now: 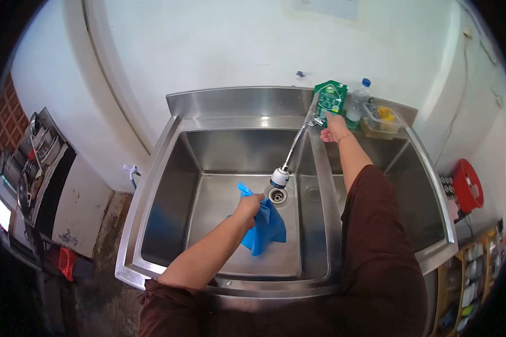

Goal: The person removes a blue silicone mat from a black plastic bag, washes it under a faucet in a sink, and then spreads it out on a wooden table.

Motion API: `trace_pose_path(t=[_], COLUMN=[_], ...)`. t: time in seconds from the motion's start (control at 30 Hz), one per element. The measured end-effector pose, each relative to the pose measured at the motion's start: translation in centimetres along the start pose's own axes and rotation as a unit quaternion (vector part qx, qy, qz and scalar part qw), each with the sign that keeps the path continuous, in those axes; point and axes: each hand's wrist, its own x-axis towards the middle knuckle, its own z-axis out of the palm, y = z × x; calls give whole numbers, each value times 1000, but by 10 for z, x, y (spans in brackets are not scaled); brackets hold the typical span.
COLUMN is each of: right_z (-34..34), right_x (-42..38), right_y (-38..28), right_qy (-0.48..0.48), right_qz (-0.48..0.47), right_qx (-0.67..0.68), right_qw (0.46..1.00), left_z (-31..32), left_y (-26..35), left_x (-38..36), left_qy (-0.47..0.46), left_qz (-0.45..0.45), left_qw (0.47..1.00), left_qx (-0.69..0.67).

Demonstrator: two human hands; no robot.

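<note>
My left hand (pixel 249 207) is closed around the top of a crumpled blue cloth (pixel 266 229), which hangs down over the floor of the left sink basin (pixel 213 196). Just above it, the white spray head (pixel 280 178) of a flexible metal faucet (pixel 303 128) points down near the drain (pixel 277 195). My right hand (pixel 335 128) reaches to the back ledge beside the faucet's base, fingers apart, with a fingertip right at the metal handle (pixel 320 120). Behind that hand stands a green pouch (pixel 331 96).
Right of the pouch are a clear bottle (pixel 357 101) with a blue cap and a plastic container (pixel 381 124) holding something yellow. The right basin (pixel 413 196) lies under my right arm. Dishes (pixel 42 146) sit on a rack at far left; a red basin (pixel 468 185) is at far right.
</note>
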Motion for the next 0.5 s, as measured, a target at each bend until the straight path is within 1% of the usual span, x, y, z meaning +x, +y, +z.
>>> trace_pose_path(t=[0.07, 0.1, 0.13, 0.2, 0.27, 0.33, 0.37, 0.43, 0.47, 0.5], right_z=[8, 8, 10, 12, 14, 13, 12, 11, 12, 13], right_x=[15, 28, 32, 39, 43, 51, 55, 59, 59, 58], right_y=[7, 12, 15, 18, 26, 33, 35, 39, 41, 43], right_qy=[25, -4, -11, -27, -25, -79, -82, -74, -75, -50], right_qz=[9, 12, 14, 16, 2, 7, 9, 3, 5, -45], right_qx=[46, 46, 46, 91, 118, 176, 175, 243, 242, 187], right_qw=[999, 999, 999, 995, 993, 981, 981, 967, 967, 980], left_z=[2, 3, 5, 2, 0, -1, -2, -4, -6, -9], left_y=[-2, -5, -5, -12, -18, -22, -24, -28, -30, -30], left_x=[1, -1, -4, -1, -1, 0, 1, 4, 7, 10], left_qy=[3, -6, -18, -17, -16, -13, -10, -15, -13, -24], left_qz=[-14, -19, -22, -21, -20, -27, -28, -14, -16, -24], left_qw=[1000, 999, 999, 998, 998, 998, 998, 998, 998, 997], left_qx=[-4, -25, -44, -50, -54, -58, -60, -60, -61, -66])
